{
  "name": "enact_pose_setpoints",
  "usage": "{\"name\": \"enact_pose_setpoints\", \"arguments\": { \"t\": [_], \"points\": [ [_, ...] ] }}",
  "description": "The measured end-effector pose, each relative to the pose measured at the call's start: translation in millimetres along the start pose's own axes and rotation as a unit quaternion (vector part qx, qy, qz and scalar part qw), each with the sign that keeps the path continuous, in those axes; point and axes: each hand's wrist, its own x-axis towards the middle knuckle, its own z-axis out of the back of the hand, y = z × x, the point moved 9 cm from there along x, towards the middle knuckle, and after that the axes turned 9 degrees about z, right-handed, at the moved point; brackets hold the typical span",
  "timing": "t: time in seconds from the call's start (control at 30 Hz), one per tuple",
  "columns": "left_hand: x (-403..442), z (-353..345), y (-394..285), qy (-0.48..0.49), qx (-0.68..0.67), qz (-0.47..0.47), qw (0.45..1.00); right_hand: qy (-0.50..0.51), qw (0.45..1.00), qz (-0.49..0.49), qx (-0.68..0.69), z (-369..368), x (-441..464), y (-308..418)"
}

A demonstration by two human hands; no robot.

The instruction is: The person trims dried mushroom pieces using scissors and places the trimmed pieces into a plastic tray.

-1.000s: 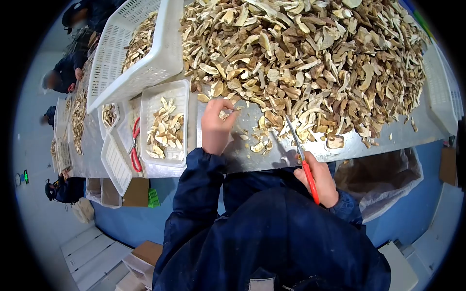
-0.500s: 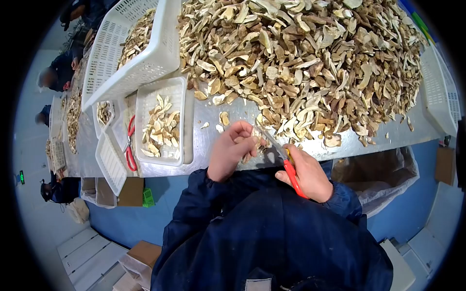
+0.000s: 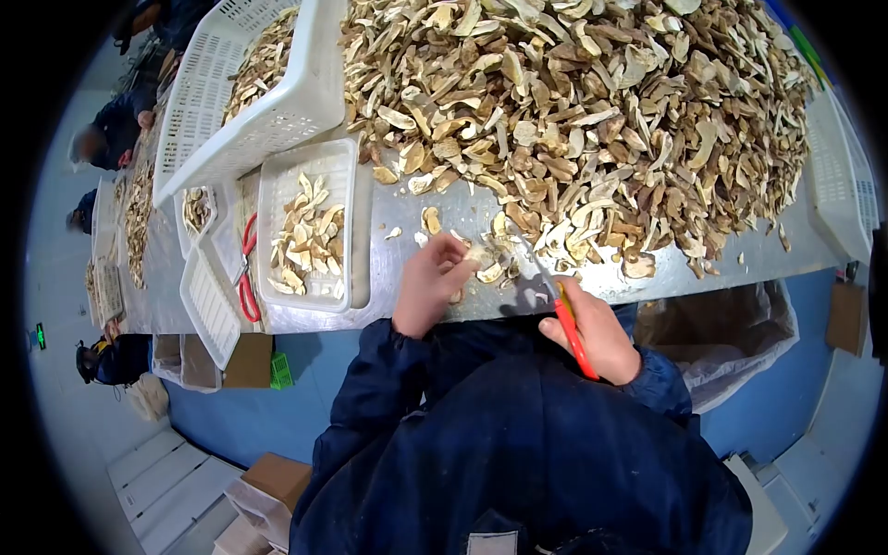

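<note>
My left hand [image 3: 431, 287] is closed, pinching a pale dried mushroom slice [image 3: 477, 253] between thumb and fingers just above the metal table. In my right hand [image 3: 594, 331] is a pair of scissors [image 3: 575, 340] with red handles, its blades pointing up and away from me, apart from the slice. Several loose slices and small bits lie on the table around my left fingertips. Beyond both hands rises a large heap of dried mushroom slices [image 3: 573, 120]. To the left, a shallow white tray [image 3: 265, 222] holds some paler slices.
A big white perforated basket [image 3: 319, 88] with more slices stands at the back left. Beside the tray lie another pair of red-handled scissors [image 3: 246, 268] and a tilted white lid-like tray [image 3: 209, 310]. A lined bin [image 3: 721, 333] sits below the table edge at right. Other people work at far left.
My right hand has drawn the scissors to the right, away from the left hand. My left hand has shifted slightly left, and the slice in it shows more plainly.
</note>
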Motion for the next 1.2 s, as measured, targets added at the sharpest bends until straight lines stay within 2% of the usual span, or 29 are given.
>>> {"name": "enact_pose_setpoints", "arguments": {
  "t": [0.1,0.2,0.23,0.37,0.47,0.5,0.53,0.57,0.6,0.67,0.7,0.8,0.9,0.93,0.97,1.0,1.07,1.13,1.17,1.2],
  "points": [
    [0.6,-7.1,-8.5,-0.022,0.076,-0.052,0.995,-0.041,0.999,-0.014,0.001,12.0,-6.2,-10.7],
    [2.3,-21.7,-56.2,-0.098,0.264,-0.254,0.925,-0.062,0.997,-0.042,0.001,22.6,-12.8,-18.3],
    [6.0,-27.8,-60.3,-0.105,0.274,-0.28,0.914,-0.068,0.997,-0.048,0.006,25.2,-14.1,-19.8],
    [23.7,-47.1,-55.6,-0.119,0.373,-0.252,0.885,-0.084,0.995,-0.047,0.001,31.3,-18.3,-21.4],
    [23.6,-42.3,-57.1,-0.1,0.346,-0.356,0.862,-0.091,0.995,-0.041,0.0,31.7,-21.9,-22.4],
    [33.5,-34.1,-50.8,-0.026,0.252,-0.23,0.94,-0.093,0.995,-0.04,0.002,32.0,-22.2,-23.1],
    [30.8,-31.1,-48.5,0.049,0.149,-0.096,0.983,-0.094,0.995,-0.039,0.007,32.3,-22.0,-23.4],
    [24.6,-32.8,-35.1,0.121,0.04,0.043,0.991,-0.093,0.995,-0.037,0.012,32.7,-21.6,-23.1],
    [20.6,-33.6,-31.4,0.173,-0.056,0.044,0.982,-0.092,0.995,-0.035,0.017,32.5,-20.7,-22.1],
    [13.1,-34.6,-24.5,0.269,-0.247,0.041,0.93,-0.086,0.995,-0.037,0.028,31.5,-17.9,-21.0],
    [9.8,-33.7,-23.7,0.26,-0.26,0.051,0.929,-0.082,0.995,-0.038,0.033,31.1,-16.7,-20.7],
    [6.3,-30.4,-24.0,0.212,-0.298,0.045,0.929,-0.079,0.996,-0.031,0.006,30.9,-15.6,-20.3],
    [-1.0,24.2,-3.2,0.092,-0.257,0.064,0.96,-0.087,0.996,-0.018,0.007,34.0,-17.0,-16.0],
    [-7.1,58.4,-21.8,-0.025,-0.164,-0.032,0.986,-0.09,0.996,-0.017,0.011,34.4,-16.6,-16.9],
    [-28.8,95.7,-32.3,-0.179,-0.115,-0.067,0.975,-0.091,0.996,-0.018,0.016,34.7,-17.8,-19.0],
    [-41.7,127.2,-37.5,-0.255,-0.104,-0.125,0.953,-0.092,0.995,-0.019,0.019,35.2,-18.9,-20.7],
    [-55.6,187.2,-30.1,-0.404,0.054,-0.153,0.9,-0.083,0.996,-0.032,0.008,35.2,-17.3,-22.3],
    [-51.2,185.7,-41.8,-0.437,0.3,-0.152,0.834,-0.071,0.996,-0.044,-0.002,34.5,-13.5,-22.3],
    [-48.5,170.8,-48.5,-0.432,0.471,-0.205,0.741,-0.074,0.997,-0.038,0.0,34.9,-12.3,-19.7],
    [-43.1,160.5,-51.0,-0.405,0.456,-0.214,0.763,-0.076,0.997,-0.033,0.001,35.4,-12.1,-17.3]
  ]
}}
